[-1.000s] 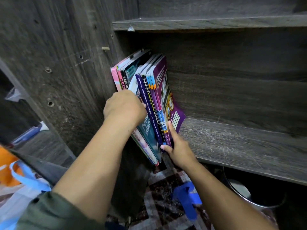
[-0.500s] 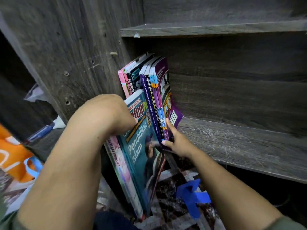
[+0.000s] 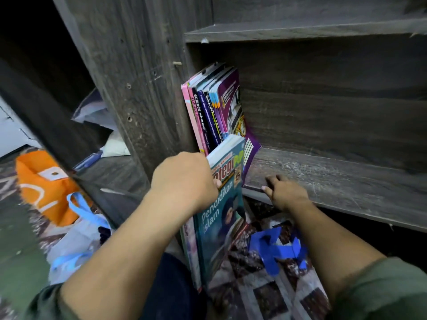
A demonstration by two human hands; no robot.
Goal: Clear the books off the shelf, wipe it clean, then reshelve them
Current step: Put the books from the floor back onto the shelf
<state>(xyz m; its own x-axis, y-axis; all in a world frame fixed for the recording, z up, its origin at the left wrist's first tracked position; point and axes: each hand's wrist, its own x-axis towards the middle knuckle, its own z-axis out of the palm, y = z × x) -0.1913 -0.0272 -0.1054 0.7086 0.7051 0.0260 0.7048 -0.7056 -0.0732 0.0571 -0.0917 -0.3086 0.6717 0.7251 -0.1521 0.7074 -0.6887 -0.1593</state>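
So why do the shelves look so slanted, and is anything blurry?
Head view: the wide-angle lens skews the shelf and side panel; light is dim, black at top left; the orange bag and blue object look smeared; the teal book in the left hand reads sharply.

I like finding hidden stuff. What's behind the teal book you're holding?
Another thin book sits against the back of the teal book, which the left hand grips. Only its pale edge shows. Its cover is hidden.
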